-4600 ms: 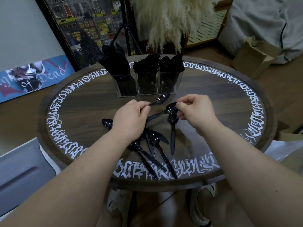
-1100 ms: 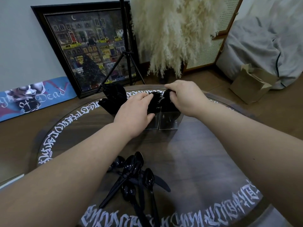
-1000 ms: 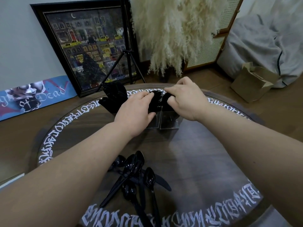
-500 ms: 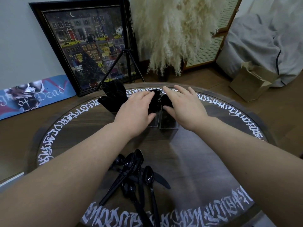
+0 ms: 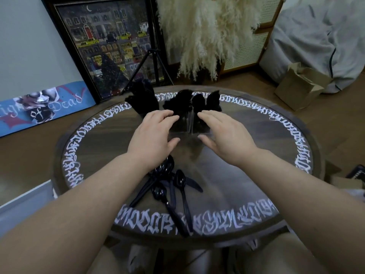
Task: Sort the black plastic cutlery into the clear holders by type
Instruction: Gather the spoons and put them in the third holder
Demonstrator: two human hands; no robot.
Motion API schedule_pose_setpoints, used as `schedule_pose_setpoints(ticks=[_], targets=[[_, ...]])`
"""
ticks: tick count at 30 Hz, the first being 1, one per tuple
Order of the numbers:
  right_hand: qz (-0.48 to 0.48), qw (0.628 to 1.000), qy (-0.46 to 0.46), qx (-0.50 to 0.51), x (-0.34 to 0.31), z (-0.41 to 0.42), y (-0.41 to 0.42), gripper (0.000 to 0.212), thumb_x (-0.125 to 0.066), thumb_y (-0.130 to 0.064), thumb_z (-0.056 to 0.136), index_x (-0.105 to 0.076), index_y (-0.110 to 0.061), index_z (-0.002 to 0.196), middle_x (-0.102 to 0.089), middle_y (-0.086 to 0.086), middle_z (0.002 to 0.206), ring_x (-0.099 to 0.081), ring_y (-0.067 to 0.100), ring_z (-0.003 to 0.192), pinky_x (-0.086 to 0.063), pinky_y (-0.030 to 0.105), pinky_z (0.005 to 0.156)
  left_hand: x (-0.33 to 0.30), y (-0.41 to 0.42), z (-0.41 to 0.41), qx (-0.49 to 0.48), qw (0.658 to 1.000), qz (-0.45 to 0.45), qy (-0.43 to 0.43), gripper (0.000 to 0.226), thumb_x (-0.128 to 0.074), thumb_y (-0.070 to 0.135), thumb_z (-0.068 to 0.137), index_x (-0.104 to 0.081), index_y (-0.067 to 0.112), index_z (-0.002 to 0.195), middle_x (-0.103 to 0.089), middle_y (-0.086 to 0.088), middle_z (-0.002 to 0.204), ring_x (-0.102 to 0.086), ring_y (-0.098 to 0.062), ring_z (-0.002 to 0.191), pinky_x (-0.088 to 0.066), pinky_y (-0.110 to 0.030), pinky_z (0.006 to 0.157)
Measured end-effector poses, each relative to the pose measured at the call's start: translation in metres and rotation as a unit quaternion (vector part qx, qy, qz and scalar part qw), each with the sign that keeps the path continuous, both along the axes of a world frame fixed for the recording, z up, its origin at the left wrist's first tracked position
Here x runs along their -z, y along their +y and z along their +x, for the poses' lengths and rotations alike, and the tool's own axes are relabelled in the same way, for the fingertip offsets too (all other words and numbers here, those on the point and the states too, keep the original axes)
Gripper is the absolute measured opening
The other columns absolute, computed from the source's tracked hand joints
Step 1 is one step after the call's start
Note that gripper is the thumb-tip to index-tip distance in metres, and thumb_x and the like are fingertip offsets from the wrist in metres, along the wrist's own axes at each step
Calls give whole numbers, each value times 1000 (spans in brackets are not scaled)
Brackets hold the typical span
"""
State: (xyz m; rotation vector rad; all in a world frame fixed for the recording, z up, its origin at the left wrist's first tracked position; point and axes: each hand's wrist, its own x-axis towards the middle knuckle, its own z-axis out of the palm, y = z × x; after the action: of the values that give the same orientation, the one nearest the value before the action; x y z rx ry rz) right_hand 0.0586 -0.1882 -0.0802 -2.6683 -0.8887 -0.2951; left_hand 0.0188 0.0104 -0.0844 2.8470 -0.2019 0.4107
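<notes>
A round dark wood table (image 5: 246,147) with a ring of white script round its rim fills the middle of the view. It stands on a brown wood floor. Behind it a framed painting (image 5: 110,46) of a night street leans against a pale wall, with a blue skateboard deck (image 5: 43,107) lying beside it and a black tripod (image 5: 154,62) in front. A tuft of cream pampas grass (image 5: 205,30) hangs over the far edge of the table. To the right are a grey beanbag (image 5: 320,36) and an open cardboard box (image 5: 300,86).

Three clear holders stand at the far side of the table. The left holder (image 5: 143,97) is apart from the other two and packed with black cutlery; the type is too dark to tell. The middle holder (image 5: 180,125) and right holder (image 5: 201,125) stand touching, both full of black pieces that look like spoon bowls.

The left hand (image 5: 156,135) and right hand (image 5: 225,135) hover on either side of these two holders, fingers straight and relaxed, holding nothing. Whether they touch the holders is unclear.

Unsorted spoons (image 5: 167,186) lie in a crossed heap near the front edge, below the left wrist, with what looks like a knife (image 5: 192,184) among them.
</notes>
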Motion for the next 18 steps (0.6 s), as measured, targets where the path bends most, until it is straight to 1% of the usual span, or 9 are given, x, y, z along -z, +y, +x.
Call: schedule_pose_setpoints(ticks=[3,6,8,10,12,15,16,18], targets=[[-11,999,45,-15,16,-26,5,54,-60,-30,91,-44,-15,141,-47,4,142,-45,23,128,-40,36,102,13,8,-28,-18,998,-1,60,57,-66,36,87,-48,21,139,-43,3,143,-33,-19,133,-32,-33,107],[-46,994,99,-20,34,-45,9,50,-58,-33,92,-46,-17,138,-51,2,135,-49,22,122,-42,35,101,24,15,-52,-43,991,15,125,59,-64,40,87,-44,24,141,-40,6,143,-36,-18,131,-34,-33,105],[-51,990,132,-7,45,-52,11,50,-58,-36,91,-48,-18,137,-54,2,130,-53,21,117,-43,35,98,32,19,-64,-58,987,15,150,60,-64,42,87,-43,26,140,-42,5,142,-41,-18,128,-37,-33,102],[-43,986,162,16,54,-57,15,53,-59,-43,90,-48,-18,135,-57,2,125,-55,21,113,-46,36,95,40,22,-72,-82,981,6,173,62,-65,44,85,-43,26,140,-43,4,139,-44,-19,125,-41,-34,99],[-40,981,185,43,61,-60,22,63,-60,-54,85,-47,-19,136,-56,1,124,-56,20,111,-48,37,92,47,25,-76,-112,973,-3,201,64,-66,45,84,-42,27,141,-44,3,137,-48,-19,122,-44,-34,97],[-64,975,198,78,65,-61,35,74,-62,-63,78,-45,-20,135,-53,1,124,-55,21,111,-50,37,89,53,24,-74,-138,966,-20,217,61,-67,45,82,-45,25,136,-49,2,128,-54,-18,112,-49,-34,90],[-78,973,203,83,66,-61,39,73,-63,-63,77,-46,-20,133,-53,2,123,-55,22,109,-50,37,87,54,23,-72,-142,966,-27,214,59,-68,45,82,-46,25,133,-50,2,125,-56,-18,108,-49,-34,88],[-107,965,220,90,69,-57,43,62,-65,-59,78,-52,-18,124,-54,3,116,-56,23,103,-50,34,82,55,22,-69,-146,965,-39,213,55,-69,42,82,-48,24,129,-52,3,121,-57,-17,104,-50,-33,84]])
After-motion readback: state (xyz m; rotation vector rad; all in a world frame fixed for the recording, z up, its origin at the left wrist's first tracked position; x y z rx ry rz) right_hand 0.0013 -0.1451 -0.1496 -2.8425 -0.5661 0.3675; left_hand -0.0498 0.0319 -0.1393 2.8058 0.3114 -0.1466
